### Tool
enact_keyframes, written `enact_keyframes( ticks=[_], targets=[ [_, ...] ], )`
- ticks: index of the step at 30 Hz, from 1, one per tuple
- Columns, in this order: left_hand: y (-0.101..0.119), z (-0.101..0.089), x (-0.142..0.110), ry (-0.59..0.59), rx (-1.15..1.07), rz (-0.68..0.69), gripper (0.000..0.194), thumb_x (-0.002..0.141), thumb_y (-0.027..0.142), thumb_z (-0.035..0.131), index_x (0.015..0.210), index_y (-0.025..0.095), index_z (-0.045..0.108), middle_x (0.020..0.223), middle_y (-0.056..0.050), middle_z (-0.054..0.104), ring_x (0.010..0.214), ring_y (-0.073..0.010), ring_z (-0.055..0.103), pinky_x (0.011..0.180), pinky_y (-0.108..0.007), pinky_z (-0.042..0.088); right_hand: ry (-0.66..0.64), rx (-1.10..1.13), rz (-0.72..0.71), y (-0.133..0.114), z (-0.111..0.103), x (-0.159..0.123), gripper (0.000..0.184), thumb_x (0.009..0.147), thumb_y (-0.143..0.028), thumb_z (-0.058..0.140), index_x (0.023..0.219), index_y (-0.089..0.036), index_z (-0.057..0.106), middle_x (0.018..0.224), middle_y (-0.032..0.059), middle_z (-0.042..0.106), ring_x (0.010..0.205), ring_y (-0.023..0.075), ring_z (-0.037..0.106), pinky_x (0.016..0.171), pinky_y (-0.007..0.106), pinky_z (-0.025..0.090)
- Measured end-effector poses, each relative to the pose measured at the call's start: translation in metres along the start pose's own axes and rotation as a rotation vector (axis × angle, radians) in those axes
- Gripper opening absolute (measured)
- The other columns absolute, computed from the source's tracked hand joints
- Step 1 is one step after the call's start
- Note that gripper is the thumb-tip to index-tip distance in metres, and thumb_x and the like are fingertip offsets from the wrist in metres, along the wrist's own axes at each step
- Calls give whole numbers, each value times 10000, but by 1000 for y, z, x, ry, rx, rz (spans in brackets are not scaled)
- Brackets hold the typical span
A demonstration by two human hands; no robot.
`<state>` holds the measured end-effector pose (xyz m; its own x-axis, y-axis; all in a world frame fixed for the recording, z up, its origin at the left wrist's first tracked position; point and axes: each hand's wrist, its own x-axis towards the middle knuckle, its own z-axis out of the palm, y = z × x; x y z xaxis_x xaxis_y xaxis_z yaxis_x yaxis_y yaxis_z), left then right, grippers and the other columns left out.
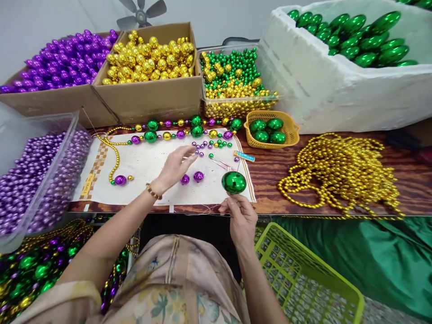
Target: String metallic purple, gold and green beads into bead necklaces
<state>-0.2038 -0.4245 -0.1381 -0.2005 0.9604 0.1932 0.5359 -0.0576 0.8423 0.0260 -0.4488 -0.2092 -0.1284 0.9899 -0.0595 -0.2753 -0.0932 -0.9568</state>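
The basket (pixel 272 143) is orange; the cloth (pixel 145 171) has brown checks.

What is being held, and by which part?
The right hand seems to hold the large green bead by its near end. The left hand looks empty.

Plain pale grey wall (pixel 216 20), grey multi-blade fan (pixel 140 17) at upper left, dark brown wood-grain counter (pixel 270 168), speckled grey floor (pixel 381 308) at lower right, diffuse even lighting.

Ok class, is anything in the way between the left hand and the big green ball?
Nothing visible stands between the left hand and the big green ball in the right hand; two purple balls lie nearby on the cloth.
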Motion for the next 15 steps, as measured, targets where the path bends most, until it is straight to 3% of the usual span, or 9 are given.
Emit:
enact_keyframes(
  ticks=[4, 7, 11, 15],
  targets=[
    [-24, 21, 52, -247, 473, 150, 243, 970, 166, 502, 1101, 137, 705, 1075, -124, 722, 985, -229, 632, 944, -401, 485, -20, 11, 61, 8, -13, 11, 256, 804, -398, 782, 872, -177, 673, 705, 21, 710, 530, 139, 643, 490, 242, 525],
    [-32, 41, 69, -363, 705, 220, 272, 976, 158, 476, 1140, 124, 690, 1125, -153, 683, 1080, -274, 561, 969, -414, 422, -16, -18, 64, 9, -14, 17, 263, 820, -404, 768, 779, -169, 656, 691, 27, 704, 517, 128, 632, 502, 240, 529],
    [-35, 57, 75, -423, 790, 278, 228, 977, 216, 532, 1139, 156, 680, 1170, -151, 635, 1143, -301, 494, 975, -428, 371, -4, -40, 78, 8, -15, 25, 260, 841, -407, 747, 807, -171, 642, 629, -6, 653, 463, 107, 586, 435, 199, 454],
    [-38, 58, 78, -450, 768, 289, 206, 987, 232, 539, 1116, 163, 683, 1162, -152, 624, 1149, -310, 485, 979, -441, 353, -32, -30, 121, 9, -15, 31, 261, 847, -402, 744, 811, -175, 622, 635, -16, 640, 464, 95, 578, 429, 181, 441]
  ],
)
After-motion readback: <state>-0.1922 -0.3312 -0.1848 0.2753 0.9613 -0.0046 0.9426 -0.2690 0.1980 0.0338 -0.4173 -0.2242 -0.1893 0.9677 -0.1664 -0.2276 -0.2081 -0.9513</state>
